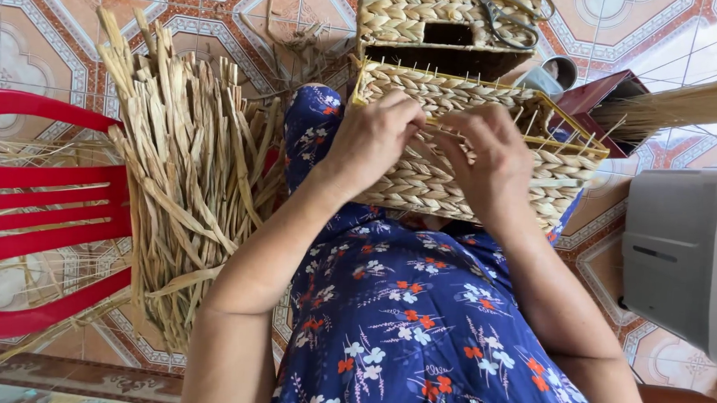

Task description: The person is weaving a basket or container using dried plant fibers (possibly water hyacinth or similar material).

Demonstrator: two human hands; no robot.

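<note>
Resting on the person's lap, against the blue flowered dress [418, 323], a half-woven basket [455, 173] on a yellow wire frame [572, 125] is lying tilted toward the body, keeping its working edge within reach. A bundle of dried straw strands [184, 179] is leaning just beside the left knee, near a red chair [48, 214], handy for feeding. The left hand [373, 138] is pinching a strand at the rim; the right hand [491, 162] is curling closed over the weave, steadying it.

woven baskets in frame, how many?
2. One basket, half-woven on a yellow frame, rests on the lap under both hands. A finished basket sits on the floor beyond it, scissors on top. Others may be out of frame.
</note>
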